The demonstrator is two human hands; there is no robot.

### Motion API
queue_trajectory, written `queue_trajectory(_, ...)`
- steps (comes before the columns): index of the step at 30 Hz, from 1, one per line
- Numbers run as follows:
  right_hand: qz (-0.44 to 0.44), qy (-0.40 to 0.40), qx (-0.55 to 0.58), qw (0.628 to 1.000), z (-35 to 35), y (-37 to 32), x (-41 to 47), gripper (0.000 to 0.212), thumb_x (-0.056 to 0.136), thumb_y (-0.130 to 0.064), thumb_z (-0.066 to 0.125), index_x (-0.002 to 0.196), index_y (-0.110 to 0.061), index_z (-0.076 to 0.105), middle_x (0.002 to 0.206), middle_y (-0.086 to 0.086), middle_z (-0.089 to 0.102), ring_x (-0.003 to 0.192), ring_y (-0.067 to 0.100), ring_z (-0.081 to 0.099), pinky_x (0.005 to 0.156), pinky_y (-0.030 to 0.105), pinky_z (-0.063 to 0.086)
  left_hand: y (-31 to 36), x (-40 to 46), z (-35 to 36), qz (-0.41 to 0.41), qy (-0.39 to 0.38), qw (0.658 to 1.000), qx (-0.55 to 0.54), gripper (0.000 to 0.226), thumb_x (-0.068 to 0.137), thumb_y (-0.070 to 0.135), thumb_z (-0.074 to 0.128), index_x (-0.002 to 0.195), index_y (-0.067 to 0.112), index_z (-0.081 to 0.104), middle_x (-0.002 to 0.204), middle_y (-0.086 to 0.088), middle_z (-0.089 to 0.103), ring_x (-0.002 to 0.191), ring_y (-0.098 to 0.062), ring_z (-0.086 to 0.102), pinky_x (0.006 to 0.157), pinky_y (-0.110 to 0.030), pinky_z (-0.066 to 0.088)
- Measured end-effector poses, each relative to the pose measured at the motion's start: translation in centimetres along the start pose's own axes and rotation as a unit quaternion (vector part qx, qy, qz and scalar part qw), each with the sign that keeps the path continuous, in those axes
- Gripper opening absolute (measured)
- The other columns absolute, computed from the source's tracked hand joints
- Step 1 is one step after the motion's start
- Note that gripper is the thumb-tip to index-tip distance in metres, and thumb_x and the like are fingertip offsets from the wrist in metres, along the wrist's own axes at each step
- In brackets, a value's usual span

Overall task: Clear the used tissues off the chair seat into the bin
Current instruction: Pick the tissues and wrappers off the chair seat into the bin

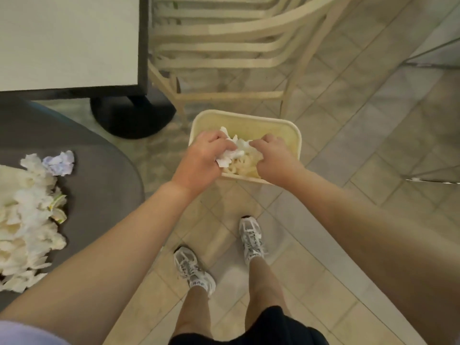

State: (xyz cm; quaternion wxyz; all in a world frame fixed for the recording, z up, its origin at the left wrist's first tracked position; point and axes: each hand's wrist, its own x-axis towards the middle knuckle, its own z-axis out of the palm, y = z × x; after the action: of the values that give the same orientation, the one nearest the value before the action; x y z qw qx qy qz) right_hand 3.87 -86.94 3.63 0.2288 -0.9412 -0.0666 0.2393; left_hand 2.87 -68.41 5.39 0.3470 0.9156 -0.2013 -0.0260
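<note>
Over the cream bin (245, 120) on the tiled floor, our left hand (201, 155) and right hand (275, 158) clutch one wad of tissues (236, 150); more tissues (29, 220) remain piled on the grey chair seat (99, 175).

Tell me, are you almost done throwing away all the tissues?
Not yet. Some tissues already lie in the cream bin. Right now the left hand and right hand hold a white tissue wad over the bin. Left to do: a big tissue pile and a crumpled bluish tissue sit on the grey chair seat.
</note>
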Motion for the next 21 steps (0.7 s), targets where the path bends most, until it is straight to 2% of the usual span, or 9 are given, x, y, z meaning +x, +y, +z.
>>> queue_trajectory(2, 0.009, -0.013, 0.002, 1.000, -0.3, 0.5, -0.1, 0.053, 0.079, 0.003, 0.043, 0.131, -0.008, 0.048, 0.124, 0.015, 0.047, 0.113, 0.034, 0.042, 0.096, 0.043, 0.041, -0.1, 1.1, 0.8, -0.021, -0.034, 0.999, -0.014, 0.022, 0.073, -0.008, 0.066, 0.091, 0.004, 0.065, 0.088, -0.003, 0.057, 0.084, -0.020, 0.051, 0.070, -0.030, 0.044)
queue_trajectory(4, 0.000, 0.028, 0.008, 1.000, -0.4, 0.6, -0.1, 0.049, 0.077, 0.008, 0.041, 0.123, -0.002, 0.054, 0.117, 0.018, 0.051, 0.108, 0.035, 0.045, 0.091, 0.044, 0.043, -0.1, 1.8, 1.4, -0.058, -0.055, 0.996, -0.027, 0.029, 0.074, -0.009, 0.063, 0.098, 0.008, 0.061, 0.094, 0.003, 0.053, 0.088, -0.016, 0.049, 0.072, -0.028, 0.042)
queue_trajectory(7, -0.009, 0.073, 0.019, 0.997, -0.5, 0.7, 0.2, 0.044, 0.075, 0.014, 0.040, 0.113, 0.003, 0.059, 0.109, 0.021, 0.055, 0.103, 0.037, 0.047, 0.087, 0.047, 0.043, -0.5, 2.5, 1.9, -0.131, -0.112, 0.983, -0.066, 0.049, 0.078, -0.006, 0.059, 0.121, 0.016, 0.052, 0.116, 0.008, 0.051, 0.106, -0.011, 0.048, 0.087, -0.020, 0.039)
queue_trajectory(9, -0.016, 0.080, 0.018, 0.996, -0.8, 0.6, 0.4, 0.041, 0.075, 0.015, 0.040, 0.109, 0.004, 0.061, 0.108, 0.021, 0.055, 0.103, 0.036, 0.047, 0.086, 0.046, 0.043, -0.8, 2.5, 1.9, -0.138, -0.126, 0.980, -0.063, 0.052, 0.078, -0.007, 0.058, 0.124, 0.016, 0.051, 0.126, 0.003, 0.051, 0.115, -0.013, 0.046, 0.094, -0.021, 0.037)
queue_trajectory(12, -0.052, 0.099, 0.002, 0.994, -1.1, 0.0, 0.7, 0.040, 0.073, 0.015, 0.042, 0.105, 0.005, 0.063, 0.105, 0.021, 0.057, 0.100, 0.037, 0.048, 0.082, 0.046, 0.043, -1.0, 1.9, 0.9, -0.113, -0.082, 0.990, -0.002, 0.043, 0.073, -0.014, 0.055, 0.110, 0.006, 0.060, 0.125, -0.011, 0.053, 0.118, -0.025, 0.046, 0.098, -0.033, 0.040)
queue_trajectory(17, -0.100, 0.071, -0.029, 0.992, -1.2, -2.1, 1.2, 0.043, 0.074, 0.013, 0.041, 0.110, 0.003, 0.062, 0.109, 0.019, 0.056, 0.102, 0.036, 0.047, 0.084, 0.047, 0.042, -1.3, -1.0, -0.6, -0.144, -0.022, 0.988, 0.050, 0.033, 0.079, -0.011, 0.052, 0.107, 0.003, 0.062, 0.124, -0.015, 0.051, 0.116, -0.030, 0.043, 0.096, -0.027, 0.030)
queue_trajectory(21, -0.170, 0.074, -0.022, 0.982, 0.2, -4.8, 1.5, 0.041, 0.067, 0.006, 0.034, 0.092, 0.006, 0.067, 0.092, 0.023, 0.059, 0.086, 0.041, 0.052, 0.070, 0.051, 0.048, -2.4, -4.1, -1.8, -0.190, 0.010, 0.980, 0.065, 0.030, 0.084, -0.004, 0.051, 0.110, 0.008, 0.061, 0.125, -0.009, 0.050, 0.116, -0.023, 0.042, 0.095, -0.026, 0.032)
